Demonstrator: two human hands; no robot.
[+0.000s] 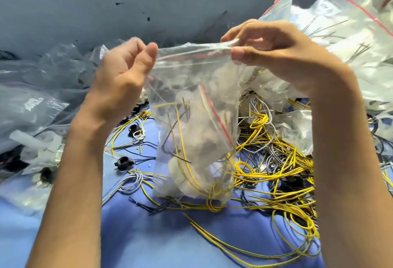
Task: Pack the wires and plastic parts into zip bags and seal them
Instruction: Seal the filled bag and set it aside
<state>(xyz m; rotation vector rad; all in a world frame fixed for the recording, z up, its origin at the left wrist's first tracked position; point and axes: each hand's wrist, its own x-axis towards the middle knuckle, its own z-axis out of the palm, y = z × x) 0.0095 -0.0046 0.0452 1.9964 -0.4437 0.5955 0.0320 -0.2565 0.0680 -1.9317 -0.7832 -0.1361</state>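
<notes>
A clear zip bag (191, 118) holding yellow wires (184, 157) hangs mid-frame over the blue table (148, 235), its top edge pinched by the left hand (123, 71) at 10 o'clock and the right hand (274, 52) at 2 o'clock; loose wires (287, 182) sprawl at 4 o'clock.

Person, bare-handed. Left hand (125, 71) and right hand (274, 54) are both bare, with slim fingers and creases plain at the knuckles. Thumbnails short; right thumbnail (238, 53) clearest. Left forearm (70, 182) and right forearm (350, 172) bare and smooth along all that shows. Left fingers (131, 46) blurred, detail unreadable.
</notes>
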